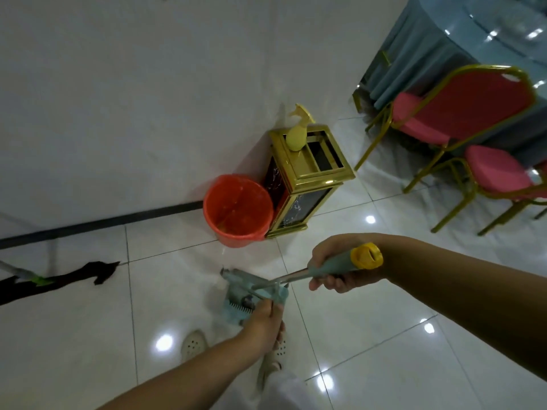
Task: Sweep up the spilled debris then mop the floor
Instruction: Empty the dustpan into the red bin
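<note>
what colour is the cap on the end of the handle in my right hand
Yellow: the cap, head view.

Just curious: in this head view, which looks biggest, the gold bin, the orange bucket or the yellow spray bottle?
Largest to smallest:
1. gold bin
2. orange bucket
3. yellow spray bottle, standing on the bin

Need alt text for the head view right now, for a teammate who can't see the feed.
A person's right hand grips a teal handle with a yellow cap while the left hand holds a teal dustpan low over the white tiled floor. By the wall stand an orange bucket and a gold-framed bin with a yellow spray bottle on top; a mop lies at left.
</note>
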`<state>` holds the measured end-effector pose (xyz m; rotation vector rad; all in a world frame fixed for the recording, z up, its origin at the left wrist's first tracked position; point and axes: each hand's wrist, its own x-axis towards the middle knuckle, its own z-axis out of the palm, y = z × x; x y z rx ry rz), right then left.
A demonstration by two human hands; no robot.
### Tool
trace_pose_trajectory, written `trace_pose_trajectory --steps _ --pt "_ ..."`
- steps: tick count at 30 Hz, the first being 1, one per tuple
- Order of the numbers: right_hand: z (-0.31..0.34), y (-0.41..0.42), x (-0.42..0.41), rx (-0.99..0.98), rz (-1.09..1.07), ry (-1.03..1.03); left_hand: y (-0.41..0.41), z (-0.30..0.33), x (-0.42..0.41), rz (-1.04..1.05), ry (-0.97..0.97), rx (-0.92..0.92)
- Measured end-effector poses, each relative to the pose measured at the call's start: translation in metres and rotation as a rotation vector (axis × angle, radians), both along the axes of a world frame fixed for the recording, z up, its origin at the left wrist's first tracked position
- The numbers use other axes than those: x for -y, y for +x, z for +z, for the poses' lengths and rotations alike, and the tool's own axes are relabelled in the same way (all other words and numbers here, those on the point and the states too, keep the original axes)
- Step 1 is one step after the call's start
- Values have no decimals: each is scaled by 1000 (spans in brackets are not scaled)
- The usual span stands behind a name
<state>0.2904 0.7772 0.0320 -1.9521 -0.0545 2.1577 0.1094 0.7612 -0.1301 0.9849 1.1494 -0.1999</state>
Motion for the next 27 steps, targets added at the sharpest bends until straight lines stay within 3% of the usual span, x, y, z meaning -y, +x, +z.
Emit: trace_pose_trajectory --steps 10,13,15,27 --pt "-12 91 21 13 318 21 95 -5 57 183 -203 79" --pt "-15 105 30 -9 376 42 119 -9 60 458 -468 66" --pt "-16 109 36 -24 425 37 131 -8 59 530 -592 65" --pt "-29 137 81 62 555 94 171 -24 63 637 -794 -84"
